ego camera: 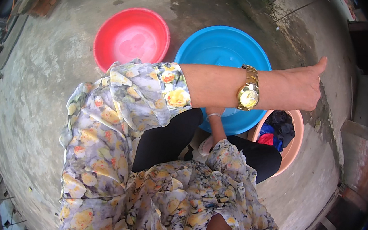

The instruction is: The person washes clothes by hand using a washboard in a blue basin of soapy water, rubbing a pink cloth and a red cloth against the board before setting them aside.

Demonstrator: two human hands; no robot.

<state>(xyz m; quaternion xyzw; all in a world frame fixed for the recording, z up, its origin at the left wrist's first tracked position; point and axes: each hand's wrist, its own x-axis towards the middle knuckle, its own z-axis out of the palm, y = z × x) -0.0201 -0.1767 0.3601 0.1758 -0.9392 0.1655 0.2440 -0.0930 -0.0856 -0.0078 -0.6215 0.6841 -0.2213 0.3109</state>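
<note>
My left forearm, with a gold wristwatch (249, 98) on it, reaches across the view to the right, high above the blue plastic basin (239, 126). At its end, my left hand (304, 87) has its thumb sticking out; the other fingers are bent out of sight. Below that forearm, my right hand (215, 110) is at the near side of the blue basin, mostly hidden, with a bracelet at the wrist. What it touches cannot be seen. Some water shows in the blue basin. A peach plastic basin (299, 136) at its lower right holds dark, blue and red cloths (281, 126).
A red plastic basin (132, 36) stands left of the blue one on the concrete floor (33, 124). My knees in black trousers (169, 140) are close to the blue basin. Bricks and a low wall (363, 160) are at the right, with metal rods (297, 10) at upper right.
</note>
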